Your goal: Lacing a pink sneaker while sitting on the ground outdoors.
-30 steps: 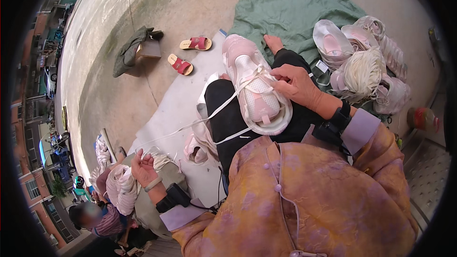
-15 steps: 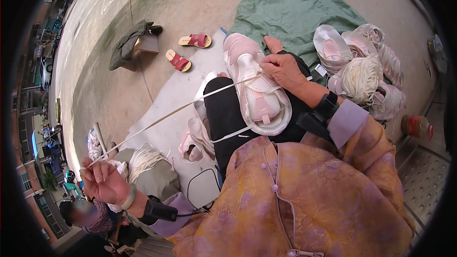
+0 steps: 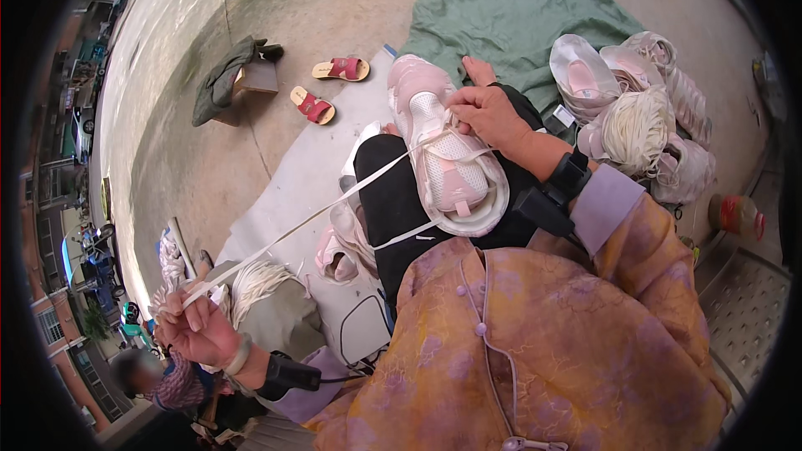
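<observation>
on black trousers (image 3: 388,192), pink-and-white shoe (image 3: 451,171); left hand (image 3: 199,330) grips lace (image 3: 338,198), stretched out leftward; right hand (image 3: 491,119) pinches lace beside shoe's eyelets.

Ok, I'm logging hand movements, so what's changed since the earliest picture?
The left hand has moved left and down in the view, drawing the lace straighter. The right hand has shifted up and left over the shoe. The shoe and red sandals stayed about where they were.
</observation>
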`<state>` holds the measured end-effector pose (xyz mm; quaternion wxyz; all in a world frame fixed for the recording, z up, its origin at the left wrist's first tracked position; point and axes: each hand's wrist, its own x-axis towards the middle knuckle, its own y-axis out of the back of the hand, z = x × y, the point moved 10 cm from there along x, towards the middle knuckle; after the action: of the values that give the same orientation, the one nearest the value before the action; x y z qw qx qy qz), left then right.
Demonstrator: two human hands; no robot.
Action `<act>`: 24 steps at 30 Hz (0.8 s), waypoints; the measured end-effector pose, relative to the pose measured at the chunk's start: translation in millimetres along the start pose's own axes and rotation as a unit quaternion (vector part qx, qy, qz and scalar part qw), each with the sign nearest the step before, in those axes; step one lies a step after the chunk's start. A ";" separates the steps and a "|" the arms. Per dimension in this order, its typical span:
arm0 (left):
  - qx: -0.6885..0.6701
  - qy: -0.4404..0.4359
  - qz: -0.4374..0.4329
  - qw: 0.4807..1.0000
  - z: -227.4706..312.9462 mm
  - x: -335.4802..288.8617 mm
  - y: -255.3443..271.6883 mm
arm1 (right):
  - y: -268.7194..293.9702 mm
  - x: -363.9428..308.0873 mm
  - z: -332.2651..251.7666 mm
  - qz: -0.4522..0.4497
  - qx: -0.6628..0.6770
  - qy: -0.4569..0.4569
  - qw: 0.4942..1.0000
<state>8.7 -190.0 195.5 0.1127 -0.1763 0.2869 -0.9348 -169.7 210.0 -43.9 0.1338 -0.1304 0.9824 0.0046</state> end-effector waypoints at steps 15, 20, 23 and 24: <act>0.068 -0.015 0.003 0.998 18.7 -18.8 -4.7 | -17.2 -6.0 6.4 -0.155 0.053 -0.101 0.981; 0.120 0.034 0.065 0.990 42.5 -59.6 -2.5 | -14.2 -7.2 5.6 -0.137 0.040 -0.113 0.983; 0.142 0.066 0.095 0.983 69.3 -88.0 25.5 | -18.0 -5.3 1.7 -0.151 0.030 -0.076 0.985; 0.169 0.082 0.084 0.979 81.6 -97.7 37.3 | -16.6 -4.6 3.1 -0.142 0.037 -0.086 0.985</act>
<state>134.2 -230.3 211.2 0.1946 -0.0526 0.1466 -0.9684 -160.4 195.4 -45.3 0.2217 -0.2630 0.9381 -0.0397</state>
